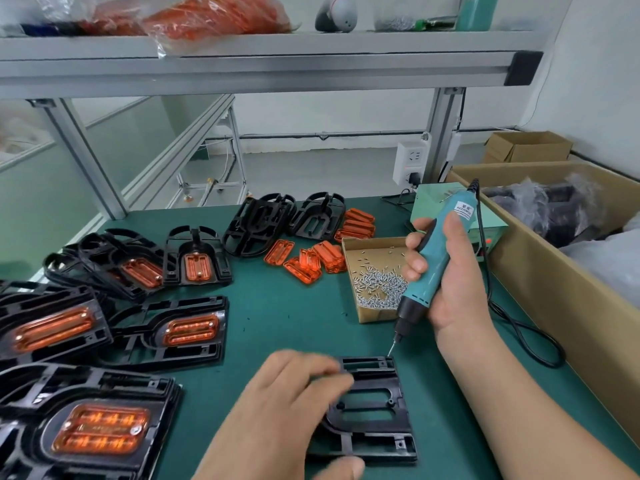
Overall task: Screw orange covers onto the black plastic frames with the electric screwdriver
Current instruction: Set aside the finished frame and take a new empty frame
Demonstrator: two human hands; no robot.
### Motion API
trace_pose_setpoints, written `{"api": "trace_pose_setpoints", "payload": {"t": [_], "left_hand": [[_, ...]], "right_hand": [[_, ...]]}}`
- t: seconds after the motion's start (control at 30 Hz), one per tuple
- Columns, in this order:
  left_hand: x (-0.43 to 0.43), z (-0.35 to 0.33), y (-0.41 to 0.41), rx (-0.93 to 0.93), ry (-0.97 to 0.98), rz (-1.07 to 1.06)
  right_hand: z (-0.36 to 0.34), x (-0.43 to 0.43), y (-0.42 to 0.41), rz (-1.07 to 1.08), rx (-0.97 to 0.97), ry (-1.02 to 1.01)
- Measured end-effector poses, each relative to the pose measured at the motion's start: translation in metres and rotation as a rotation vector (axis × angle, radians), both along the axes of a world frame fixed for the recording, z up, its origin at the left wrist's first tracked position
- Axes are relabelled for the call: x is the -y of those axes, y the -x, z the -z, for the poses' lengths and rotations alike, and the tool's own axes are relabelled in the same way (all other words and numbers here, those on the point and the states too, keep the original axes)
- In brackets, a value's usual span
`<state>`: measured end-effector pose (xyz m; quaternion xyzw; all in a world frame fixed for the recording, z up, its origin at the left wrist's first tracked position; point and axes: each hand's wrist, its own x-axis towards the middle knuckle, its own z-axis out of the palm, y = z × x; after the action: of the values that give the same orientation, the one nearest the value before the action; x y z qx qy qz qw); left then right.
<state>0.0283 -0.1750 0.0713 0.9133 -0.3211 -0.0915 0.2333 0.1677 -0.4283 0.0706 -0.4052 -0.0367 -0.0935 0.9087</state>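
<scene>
Teal electric screwdriver [434, 265]: right hand [453, 289] wrapped round it | bare black plastic frame [367, 405], near edge of green tabletop [294, 323]: left hand [284, 410] grips it

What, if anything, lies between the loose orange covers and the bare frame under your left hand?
Nothing visible: only bare green mat separates the covers from the frame. The left hand overlaps the frame's left side, but its central recess is uncovered.

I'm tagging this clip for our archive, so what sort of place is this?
Likely a small factory assembly bench: many black plastic frames fitted with translucent orange covers, a cardboard tray of silver screws, and a teal corded electric screwdriver.
</scene>
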Motion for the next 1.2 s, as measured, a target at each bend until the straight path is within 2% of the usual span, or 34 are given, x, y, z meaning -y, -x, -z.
{"api": "trace_pose_setpoints", "payload": {"t": [0.03, 0.1, 0.13, 0.27, 0.4, 0.47, 0.53, 0.67, 0.73, 0.97, 1.2], "left_hand": [[-0.001, 0.001, 0.0, 0.125, -0.156, -0.056], [-0.005, 0.006, -0.012, 0.217, -0.396, -0.121], [-0.001, -0.001, -0.019, 0.181, -0.471, -0.099], [-0.008, 0.016, -0.028, 0.015, -0.358, -0.147], [-0.009, 0.017, -0.029, 0.056, -0.305, -0.167], [-0.012, 0.012, -0.028, 0.021, -0.284, -0.138], [-0.016, 0.003, -0.031, -0.012, -0.16, -0.167], [-0.016, -0.017, -0.068, 0.154, 0.066, -0.436], [-0.009, -0.025, -0.101, 0.13, 0.118, -0.561], [0.018, -0.011, -0.208, 0.096, -0.033, -0.72], [0.022, 0.005, -0.229, 0.099, -0.13, -0.762]], "right_hand": [[0.0, 0.0, 0.0, 0.001, 0.0, -0.003], [0.001, -0.001, -0.001, 0.002, 0.005, -0.001], [0.001, -0.001, -0.001, 0.002, 0.006, 0.002], [0.002, -0.002, -0.002, -0.001, 0.008, 0.01], [0.003, -0.001, -0.002, 0.001, 0.005, 0.006], [0.003, -0.001, -0.002, -0.005, 0.004, 0.001], [0.003, 0.0, -0.003, -0.007, 0.007, -0.004], [0.004, 0.001, -0.004, 0.011, 0.008, -0.009], [0.004, 0.0, -0.004, 0.022, 0.002, 0.002], [0.004, -0.002, -0.006, 0.024, -0.005, 0.011], [0.004, -0.001, -0.007, 0.006, -0.002, -0.003]]}}
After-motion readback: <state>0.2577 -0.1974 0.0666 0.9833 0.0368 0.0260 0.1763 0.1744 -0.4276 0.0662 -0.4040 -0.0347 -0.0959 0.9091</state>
